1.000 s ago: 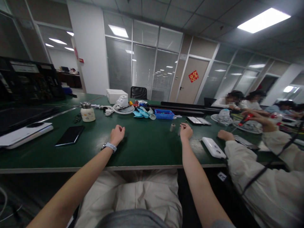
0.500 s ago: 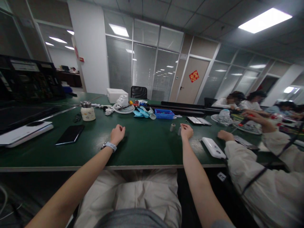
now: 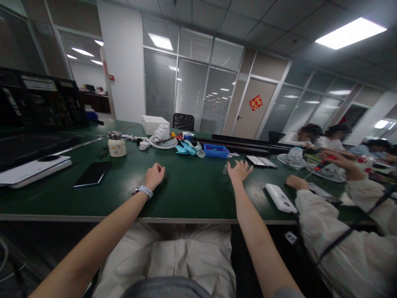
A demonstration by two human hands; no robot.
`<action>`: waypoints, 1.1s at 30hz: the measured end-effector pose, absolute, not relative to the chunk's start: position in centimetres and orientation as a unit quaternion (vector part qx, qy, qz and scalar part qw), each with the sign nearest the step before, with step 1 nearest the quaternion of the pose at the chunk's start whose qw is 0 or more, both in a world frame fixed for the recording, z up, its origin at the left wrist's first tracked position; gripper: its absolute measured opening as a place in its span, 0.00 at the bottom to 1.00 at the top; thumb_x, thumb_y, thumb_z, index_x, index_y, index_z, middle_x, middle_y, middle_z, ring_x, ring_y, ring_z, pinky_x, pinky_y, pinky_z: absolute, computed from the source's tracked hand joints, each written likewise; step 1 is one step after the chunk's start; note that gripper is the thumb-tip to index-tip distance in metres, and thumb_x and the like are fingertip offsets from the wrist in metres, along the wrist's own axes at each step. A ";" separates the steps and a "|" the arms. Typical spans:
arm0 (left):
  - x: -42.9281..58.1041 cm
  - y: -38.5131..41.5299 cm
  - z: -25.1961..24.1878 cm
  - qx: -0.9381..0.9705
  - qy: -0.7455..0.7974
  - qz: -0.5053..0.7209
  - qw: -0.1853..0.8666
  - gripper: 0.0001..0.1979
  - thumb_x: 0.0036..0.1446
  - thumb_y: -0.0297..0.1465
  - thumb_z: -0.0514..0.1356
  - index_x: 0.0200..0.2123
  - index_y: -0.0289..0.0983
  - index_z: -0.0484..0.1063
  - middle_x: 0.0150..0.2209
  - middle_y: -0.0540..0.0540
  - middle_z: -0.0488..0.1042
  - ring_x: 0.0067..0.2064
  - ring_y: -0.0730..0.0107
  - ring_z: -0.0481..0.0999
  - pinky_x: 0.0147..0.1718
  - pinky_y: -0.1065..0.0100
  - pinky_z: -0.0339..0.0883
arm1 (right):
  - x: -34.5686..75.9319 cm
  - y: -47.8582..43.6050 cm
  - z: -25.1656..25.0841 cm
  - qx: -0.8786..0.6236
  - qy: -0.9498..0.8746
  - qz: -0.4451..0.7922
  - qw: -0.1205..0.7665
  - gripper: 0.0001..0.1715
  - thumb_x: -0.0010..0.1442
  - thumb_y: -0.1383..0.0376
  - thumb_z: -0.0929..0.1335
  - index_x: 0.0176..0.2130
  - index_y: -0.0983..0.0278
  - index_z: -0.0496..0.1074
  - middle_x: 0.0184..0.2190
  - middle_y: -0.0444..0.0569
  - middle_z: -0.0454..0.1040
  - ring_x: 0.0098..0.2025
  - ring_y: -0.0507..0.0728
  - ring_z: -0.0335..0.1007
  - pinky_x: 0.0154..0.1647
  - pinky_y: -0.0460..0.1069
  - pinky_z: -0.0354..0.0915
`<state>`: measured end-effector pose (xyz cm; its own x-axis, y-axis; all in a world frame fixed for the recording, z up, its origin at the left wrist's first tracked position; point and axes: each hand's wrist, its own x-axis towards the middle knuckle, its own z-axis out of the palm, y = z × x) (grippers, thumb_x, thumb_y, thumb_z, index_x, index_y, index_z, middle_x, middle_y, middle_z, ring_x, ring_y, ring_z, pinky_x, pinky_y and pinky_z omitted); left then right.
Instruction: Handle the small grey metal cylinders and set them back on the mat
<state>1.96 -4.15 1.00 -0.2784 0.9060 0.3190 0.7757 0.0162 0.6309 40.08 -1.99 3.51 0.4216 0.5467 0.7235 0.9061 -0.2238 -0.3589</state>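
Note:
My left hand rests on the green table as a loose fist with nothing visible in it; a watch sits on its wrist. My right hand is stretched out over the table with its fingers spread apart, holding nothing. Just beyond its fingertips stands a small grey cylinder, partly hidden by the hand. A white flat device lies to the right of my right forearm.
A dark phone and a white laptop-like slab lie left. Farther back stand a cream jar, a white fan, blue fan blades and a blue tray. A co-worker's sleeve crowds the right side.
My right hand has opened from a closed pinch to spread fingers and moved slightly left. My left hand has stayed in place. The view has shifted a little.

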 end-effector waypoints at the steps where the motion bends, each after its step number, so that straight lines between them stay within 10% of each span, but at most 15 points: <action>1: 2.0 -4.2 1.0 0.593 0.708 0.373 0.088 0.12 0.58 0.41 0.51 0.33 0.40 0.67 0.32 0.44 0.75 0.36 0.61 0.73 0.33 0.66 0.61 | 39.7 -1.7 3.5 -0.751 -0.496 -0.242 0.361 0.27 0.56 0.50 0.65 0.44 0.69 0.76 0.58 0.64 0.63 0.65 0.68 0.45 0.62 0.68 0.32; 10: 2.2 -4.3 1.1 0.599 0.705 0.375 0.063 0.12 0.58 0.40 0.51 0.33 0.39 0.68 0.32 0.43 0.74 0.36 0.60 0.72 0.34 0.65 0.62 | 37.9 -1.5 4.0 -0.769 -0.505 -0.254 0.298 0.25 0.53 0.50 0.68 0.36 0.69 0.79 0.63 0.64 0.54 0.67 0.70 0.27 0.60 0.72 0.26; 24: 4.5 -5.9 2.2 0.726 0.468 0.504 0.024 0.17 0.58 0.43 0.56 0.42 0.40 0.78 0.40 0.45 0.79 0.45 0.62 0.71 0.46 0.61 0.64 | 19.9 -4.4 3.8 -0.485 -0.780 -0.160 0.361 0.14 0.54 0.54 0.68 0.30 0.61 0.78 0.55 0.53 0.68 0.65 0.64 0.45 0.65 0.63 0.29; 33: 5.5 -4.7 2.4 0.658 0.459 0.567 0.188 0.16 0.50 0.42 0.63 0.37 0.37 0.75 0.36 0.44 0.80 0.39 0.64 0.78 0.41 0.65 0.70 | 19.7 -4.4 1.3 -0.518 -0.792 0.065 0.318 0.20 0.56 0.51 0.68 0.43 0.61 0.71 0.40 0.49 0.77 0.45 0.58 0.71 0.51 0.54 0.60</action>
<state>5.48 -4.73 2.38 -0.0641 0.8161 0.5743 0.3907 -0.5090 0.7670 19.73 -4.35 1.26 -0.2614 0.8611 0.4361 0.7786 0.4552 -0.4319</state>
